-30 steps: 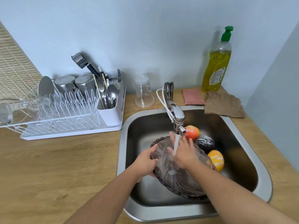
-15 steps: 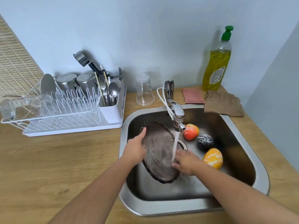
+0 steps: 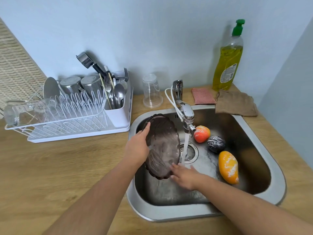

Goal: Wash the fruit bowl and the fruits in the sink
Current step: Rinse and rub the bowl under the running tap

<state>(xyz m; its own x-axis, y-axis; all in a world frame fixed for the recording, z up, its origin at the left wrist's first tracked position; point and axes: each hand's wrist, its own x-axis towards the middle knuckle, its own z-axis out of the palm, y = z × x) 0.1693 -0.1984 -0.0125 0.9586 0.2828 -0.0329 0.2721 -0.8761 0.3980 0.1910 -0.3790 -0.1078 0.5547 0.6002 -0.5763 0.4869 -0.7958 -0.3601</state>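
We look down on a wooden countertop (image 3: 50, 167) under soft, even light. Behind the countertop rises a pale blue wall (image 3: 152, 31); at the countertop's right a second wall (image 3: 291, 78) forms a corner, and at its left stands a woven beige screen (image 3: 15, 65).

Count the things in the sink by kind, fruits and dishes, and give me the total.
Fruits: 3, the red-orange fruit, the dark fruit, the yellow-orange fruit
Bowls: 1, the fruit bowl, held by the left hand
Total: 4
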